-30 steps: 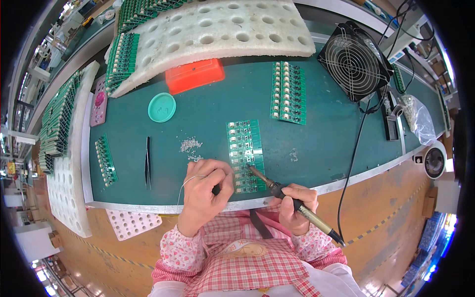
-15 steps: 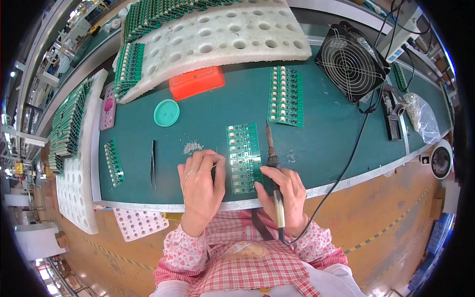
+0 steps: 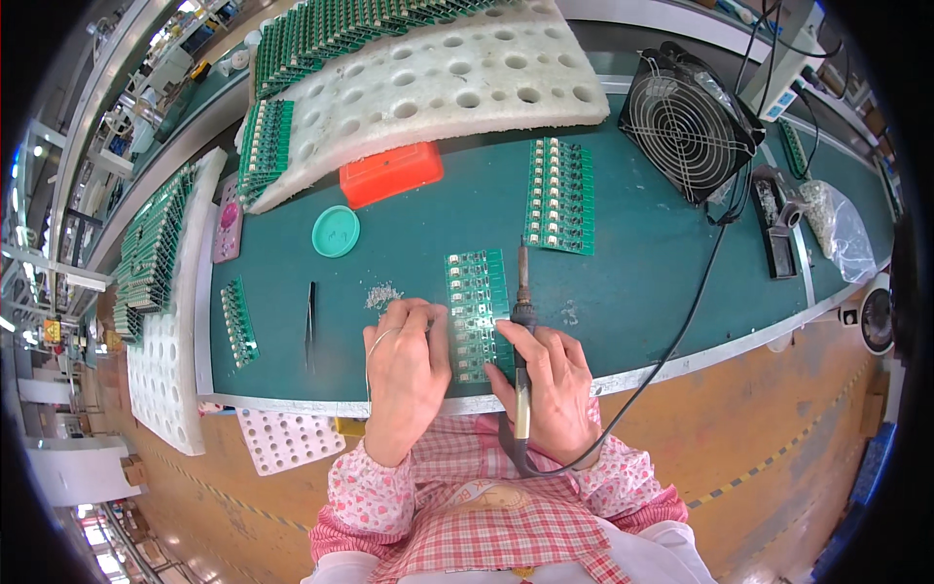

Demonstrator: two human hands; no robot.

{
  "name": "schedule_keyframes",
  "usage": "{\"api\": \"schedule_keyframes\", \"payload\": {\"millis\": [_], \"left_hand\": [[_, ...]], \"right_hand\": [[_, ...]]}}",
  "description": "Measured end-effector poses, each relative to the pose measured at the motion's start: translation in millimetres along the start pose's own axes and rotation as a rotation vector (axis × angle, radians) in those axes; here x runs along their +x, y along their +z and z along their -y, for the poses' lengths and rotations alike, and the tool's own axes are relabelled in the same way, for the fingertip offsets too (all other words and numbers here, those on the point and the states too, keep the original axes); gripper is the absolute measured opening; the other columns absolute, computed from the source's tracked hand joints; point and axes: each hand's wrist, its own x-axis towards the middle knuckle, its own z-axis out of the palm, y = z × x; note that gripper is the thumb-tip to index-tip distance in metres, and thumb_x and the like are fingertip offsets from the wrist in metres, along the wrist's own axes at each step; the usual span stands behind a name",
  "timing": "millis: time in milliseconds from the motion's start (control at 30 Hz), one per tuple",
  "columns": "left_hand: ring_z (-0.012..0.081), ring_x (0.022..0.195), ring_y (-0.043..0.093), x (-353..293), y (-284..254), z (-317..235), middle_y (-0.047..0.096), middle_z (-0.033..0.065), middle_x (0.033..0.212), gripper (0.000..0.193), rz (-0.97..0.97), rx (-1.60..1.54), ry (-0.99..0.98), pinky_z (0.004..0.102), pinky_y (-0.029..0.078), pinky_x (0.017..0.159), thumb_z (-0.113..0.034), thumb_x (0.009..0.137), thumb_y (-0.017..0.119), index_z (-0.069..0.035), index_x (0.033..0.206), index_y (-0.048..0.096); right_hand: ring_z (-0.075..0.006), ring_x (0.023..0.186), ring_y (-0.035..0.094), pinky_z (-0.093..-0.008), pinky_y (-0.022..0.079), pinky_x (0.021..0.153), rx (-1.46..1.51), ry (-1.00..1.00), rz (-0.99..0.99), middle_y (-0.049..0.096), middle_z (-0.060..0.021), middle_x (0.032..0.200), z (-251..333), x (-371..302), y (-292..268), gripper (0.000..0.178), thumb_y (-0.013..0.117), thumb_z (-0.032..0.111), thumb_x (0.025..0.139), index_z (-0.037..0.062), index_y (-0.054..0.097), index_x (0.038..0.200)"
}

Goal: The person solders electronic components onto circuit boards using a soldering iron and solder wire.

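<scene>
A green circuit board (image 3: 467, 341) with rows of small pale components lies flat in front of me. My right hand (image 3: 551, 384) is closed round a soldering iron (image 3: 523, 311), whose tip points away from me, beside the board's right edge. The index fingertip and thumb of that hand are at the board's right edge. On the board's left side my left hand (image 3: 406, 375) is closed, with fingers bent and pressed together; whatever is in them is hidden. Tiny clear-white parts (image 3: 383, 296) lie in a pile just beyond it. Tweezers (image 3: 310, 316) rest farther left.
A second circuit board (image 3: 560, 200) lies beyond the iron, and a narrow one (image 3: 238, 321) at the left. White foam blocks (image 3: 428, 83) carry several boards. A red box (image 3: 391, 175), a green lid (image 3: 336, 232), a fan (image 3: 689, 127) and an iron stand (image 3: 775, 224) surround the work area.
My right hand has shifted slightly left and away from me along the board's edge, and the iron now stands more upright in view. My left hand has moved slightly closer to the board.
</scene>
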Motion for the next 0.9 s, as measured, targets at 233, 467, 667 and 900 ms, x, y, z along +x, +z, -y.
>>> {"api": "schedule_keyframes", "payload": {"millis": [233, 467, 667, 900], "left_hand": [[0.0285, 0.082, 0.070, -3.4, -3.8, -3.6, 0.066, 0.0149, 0.108, 0.015, 0.034, -0.223, -0.114, 0.0370, 0.052, 0.074, -0.007, 0.095, 0.062, 0.001, 0.103, 0.072], [0.0235, 0.074, 0.068, 7.8, 5.8, -8.7, 0.064, 0.0135, 0.102, 0.015, 0.004, -0.092, -0.104, 0.0371, 0.051, 0.070, -0.011, 0.089, 0.072, 0.000, 0.098, 0.069], [0.0300, 0.073, 0.066, 13.5, 11.8, -7.4, 0.063, 0.0110, 0.094, 0.015, -0.022, 0.110, 0.018, 0.0441, 0.047, 0.075, -0.017, 0.087, 0.074, -0.004, 0.090, 0.067], [0.0325, 0.080, 0.067, 19.5, 19.8, -16.2, 0.063, 0.0128, 0.090, 0.018, -0.016, 0.224, 0.024, 0.0474, 0.045, 0.078, -0.020, 0.084, 0.072, -0.003, 0.086, 0.065]], "right_hand": [[-0.0218, 0.088, 0.065, -0.0369, 0.049, 0.087, -0.015, 0.026, 0.003, 0.062, -0.0055, 0.101, 1.5, -3.3, 0.7, 0.067, 0.082, 0.012, 0.074, 0.0118, 0.055, 0.136], [-0.0209, 0.088, 0.066, -0.0363, 0.049, 0.087, -0.043, 0.001, -0.040, 0.062, -0.0055, 0.103, -0.6, -3.0, 3.7, 0.068, 0.083, 0.016, 0.074, 0.0121, 0.056, 0.136], [-0.0219, 0.090, 0.067, -0.0377, 0.047, 0.090, -0.051, -0.002, -0.016, 0.064, -0.0077, 0.104, 4.2, -1.2, -1.5, 0.066, 0.083, 0.016, 0.074, 0.0099, 0.058, 0.135], [-0.0246, 0.095, 0.065, -0.0407, 0.046, 0.090, -0.040, -0.013, -0.031, 0.064, -0.0102, 0.107, 2.6, -4.8, -3.2, 0.067, 0.083, 0.016, 0.075, 0.0082, 0.056, 0.136]]}}
